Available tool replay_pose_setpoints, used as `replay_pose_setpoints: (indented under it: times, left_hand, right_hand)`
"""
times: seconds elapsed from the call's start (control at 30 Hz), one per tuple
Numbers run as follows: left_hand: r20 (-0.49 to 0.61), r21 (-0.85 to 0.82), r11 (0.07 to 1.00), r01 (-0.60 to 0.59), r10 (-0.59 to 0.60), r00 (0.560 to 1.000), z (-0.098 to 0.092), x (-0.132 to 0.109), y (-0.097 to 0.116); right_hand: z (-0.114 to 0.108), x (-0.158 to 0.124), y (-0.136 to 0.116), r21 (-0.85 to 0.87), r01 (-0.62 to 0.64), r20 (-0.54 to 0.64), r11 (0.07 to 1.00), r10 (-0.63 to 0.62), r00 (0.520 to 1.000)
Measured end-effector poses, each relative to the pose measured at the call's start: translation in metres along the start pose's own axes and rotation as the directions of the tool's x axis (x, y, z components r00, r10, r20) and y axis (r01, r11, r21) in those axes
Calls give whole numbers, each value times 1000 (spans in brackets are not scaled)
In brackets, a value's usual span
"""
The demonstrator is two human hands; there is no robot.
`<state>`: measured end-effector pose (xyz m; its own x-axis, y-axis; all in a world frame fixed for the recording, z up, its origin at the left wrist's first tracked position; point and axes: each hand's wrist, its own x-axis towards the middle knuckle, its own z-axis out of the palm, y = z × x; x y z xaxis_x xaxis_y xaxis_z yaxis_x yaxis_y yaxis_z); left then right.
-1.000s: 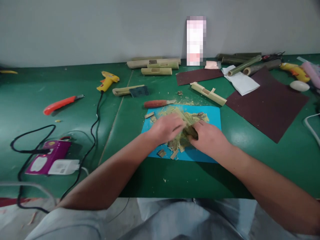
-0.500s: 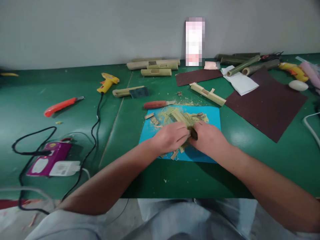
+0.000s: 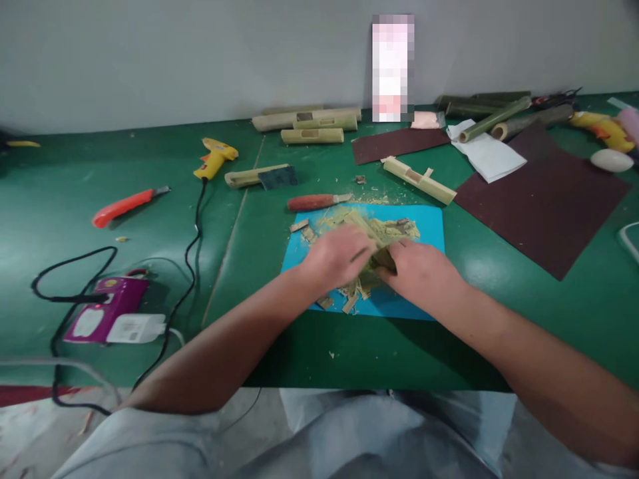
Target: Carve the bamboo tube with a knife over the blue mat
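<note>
A pale bamboo tube [image 3: 363, 223] slants over the blue sheet [image 3: 430, 223], its near part between my hands. My right hand [image 3: 422, 266] is closed round the near end, where a dark brown patch shows by the thumb; I cannot tell if it is the tube's hollow or a separate piece. My left hand [image 3: 342, 253], slightly blurred, is curled against the tube's left side. Its fingertips are hidden, so what they pinch is unclear. Yellowish shavings [image 3: 399, 228] and bamboo chips [image 3: 351, 303] lie about the hands. Just beyond the sheet rests a red-handled carving knife [image 3: 317, 201].
A notched bamboo piece [image 3: 419, 181] lies behind the sheet, brown sheets [image 3: 544, 219] to the right. Leftward are a yellow glue gun [image 3: 217, 158], a red cutter [image 3: 127, 206] and a purple power strip [image 3: 107, 309] with cords. More bamboo tubes [image 3: 312, 136] line the wall.
My left hand has slid a little away from me along the tube. My right hand and the tube stay nearly in place. The whole view has shifted slightly.
</note>
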<state>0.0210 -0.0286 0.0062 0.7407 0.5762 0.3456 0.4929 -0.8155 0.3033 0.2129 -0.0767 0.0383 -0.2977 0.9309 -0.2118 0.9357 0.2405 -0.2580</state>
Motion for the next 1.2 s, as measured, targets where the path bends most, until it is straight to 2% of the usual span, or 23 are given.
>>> replay_pose_setpoints:
  times: [0.07,0.1,0.2,0.23,0.27,0.37,0.4,0.5,0.53,0.63,0.67,0.7,0.77,0.8,0.83,0.93,0.97,1.07,1.1,1.2]
  left_hand:
    - [96,-50,996,-76,81,992,0,1,-2]
    - [109,-47,996,-72,77,991,0,1,-3]
    - [-51,50,996,80,-78,996,-3,3,-8]
    - [-86,65,993,101,-95,992,-3,3,-8]
    - [-80,61,995,78,-73,994,-4,3,-8]
    - [54,1,998,-70,69,996,-3,4,-8]
    - [46,8,999,-50,50,998,-3,4,-9]
    - [-116,101,984,145,-133,984,-3,4,-12]
    - [-125,115,981,155,-140,982,-3,3,-12]
    - [39,75,997,-13,10,999,-2,1,-9]
    - [60,71,997,-24,20,998,-2,1,-9]
    - [36,87,996,12,-16,999,-2,1,-9]
    - [-94,141,979,150,-138,986,-2,1,-11]
    - [-131,152,972,181,-161,978,-2,2,-11]
    - [-118,145,977,158,-141,983,-3,2,-12]
    - [16,65,998,6,-7,1000,-2,2,-12]
    - [5,56,998,25,-25,1000,-3,2,-12]
    - [-142,98,975,197,-183,973,-3,2,-13]
    - [-139,106,975,196,-180,974,-4,2,-13]
    - [47,61,998,8,-11,999,-4,1,-12]
  right_hand:
    - [0,0,0,-8,10,6,1000,-10,1000]
    - [0,0,0,-8,11,9,1000,-11,1000]
    - [-1,0,0,2,-11,-5,1000,11,1000]
    - [-1,-1,0,5,-12,-8,1000,12,1000]
    - [-1,-1,0,4,-8,-10,1000,8,1000]
    - [1,-1,0,-3,3,-18,1000,-4,1000]
    - [1,-1,1,0,2,-23,1000,-3,1000]
    - [2,0,1,13,-10,-34,1000,11,999]
    - [2,0,1,14,-12,-33,1000,13,999]
    - [2,0,1,11,-8,-22,1000,8,1000]
    - [2,0,1,16,-3,-20,1000,3,1000]
    - [2,0,1,22,-1,-23,1000,2,1000]
    - [2,0,1,27,-2,-38,1000,3,999]
    - [2,-1,1,24,0,-43,1000,2,999]
    - [2,-1,2,18,-1,-45,1000,1,999]
    - [3,-1,3,8,-1,-48,1000,1,999]
    - [3,-1,3,10,-4,-49,1000,4,999]
    - [2,-1,2,17,-13,-50,1000,13,999]
    - [2,-1,2,15,-14,-47,1000,15,999]
    - [2,-1,1,2,-4,-38,1000,4,999]
